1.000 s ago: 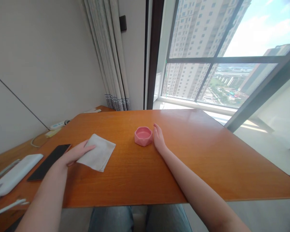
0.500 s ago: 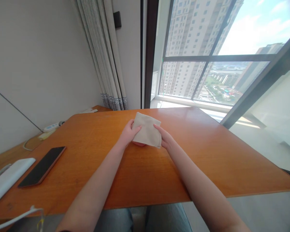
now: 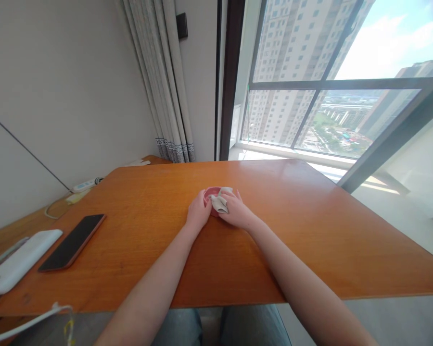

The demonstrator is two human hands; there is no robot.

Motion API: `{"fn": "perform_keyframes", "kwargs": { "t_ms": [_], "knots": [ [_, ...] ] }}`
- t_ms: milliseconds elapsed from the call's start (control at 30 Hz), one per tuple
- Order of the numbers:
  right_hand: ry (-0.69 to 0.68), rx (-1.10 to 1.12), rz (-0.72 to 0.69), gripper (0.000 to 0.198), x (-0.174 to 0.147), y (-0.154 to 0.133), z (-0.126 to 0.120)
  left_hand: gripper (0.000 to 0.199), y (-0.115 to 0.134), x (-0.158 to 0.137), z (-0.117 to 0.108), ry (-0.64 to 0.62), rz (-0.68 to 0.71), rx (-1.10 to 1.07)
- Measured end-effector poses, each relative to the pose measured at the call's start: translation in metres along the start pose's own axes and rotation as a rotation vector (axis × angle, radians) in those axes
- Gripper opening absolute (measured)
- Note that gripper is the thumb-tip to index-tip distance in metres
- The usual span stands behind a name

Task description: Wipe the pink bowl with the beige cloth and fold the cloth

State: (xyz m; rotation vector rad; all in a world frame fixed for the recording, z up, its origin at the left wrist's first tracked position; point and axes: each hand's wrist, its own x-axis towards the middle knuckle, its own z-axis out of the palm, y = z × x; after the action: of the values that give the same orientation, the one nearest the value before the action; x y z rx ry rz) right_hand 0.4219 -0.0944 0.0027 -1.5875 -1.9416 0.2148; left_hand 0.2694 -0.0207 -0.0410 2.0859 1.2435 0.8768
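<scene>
A small pink bowl [image 3: 211, 191] stands on the wooden table, partly covered by my hands and the cloth. My left hand [image 3: 198, 210] is closed on the bowl's left side, thumb at the near rim. A pale beige cloth [image 3: 221, 205] is bunched up in my right hand [image 3: 237, 210], whose fingers press it against the inside and right rim of the bowl. Part of the cloth sticks out above the fingers. The bowl's base and right side are hidden.
On the left of the table [image 3: 147, 269] lie a black phone [image 3: 72, 242] and a white flat device [image 3: 25, 259]. A white cable [image 3: 39, 322] loops at the near left corner. A power strip [image 3: 86, 185] rests at the far left. Large windows are beyond the table.
The cloth, spread flat between both hands before, is now bunched in my right hand at the bowl. My left hand has let go of the cloth and taken hold of the bowl.
</scene>
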Motion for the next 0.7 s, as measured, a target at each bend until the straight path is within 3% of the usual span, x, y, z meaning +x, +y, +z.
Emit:
{"fn": "perform_keyframes", "kwargs": {
  "t_ms": [100, 233, 300, 433, 500, 600, 700],
  "knots": [
    [-0.073, -0.046, -0.011, 0.032, 0.001, -0.002, 0.014, 0.047, 0.002, 0.000, -0.003, -0.017, -0.096, 0.085],
    [-0.112, -0.157, -0.021, 0.014, 0.005, 0.005, 0.022, 0.050, 0.001, 0.001, 0.002, -0.009, -0.158, -0.016],
    [-0.078, -0.191, -0.027, 0.007, 0.006, 0.007, 0.025, 0.055, 0.006, 0.000, 0.009, 0.044, -0.176, -0.243],
    [0.163, -0.258, -0.016, 0.006, 0.005, 0.003, 0.036, 0.065, 0.023, -0.006, 0.026, 0.126, -0.251, -0.932],
    [0.227, -0.258, -0.041, 0.008, 0.004, -0.001, 0.045, 0.068, 0.027, -0.009, 0.032, 0.152, -0.288, -1.141],
    [0.206, -0.211, -0.131, 0.008, 0.004, -0.002, 0.056, 0.062, 0.022, -0.007, 0.032, 0.287, -0.308, -1.109],
    [0.156, -0.155, -0.260, 0.016, 0.008, 0.004, 0.055, 0.054, 0.011, -0.001, 0.019, 0.370, -0.197, -0.837]
  ]
}}
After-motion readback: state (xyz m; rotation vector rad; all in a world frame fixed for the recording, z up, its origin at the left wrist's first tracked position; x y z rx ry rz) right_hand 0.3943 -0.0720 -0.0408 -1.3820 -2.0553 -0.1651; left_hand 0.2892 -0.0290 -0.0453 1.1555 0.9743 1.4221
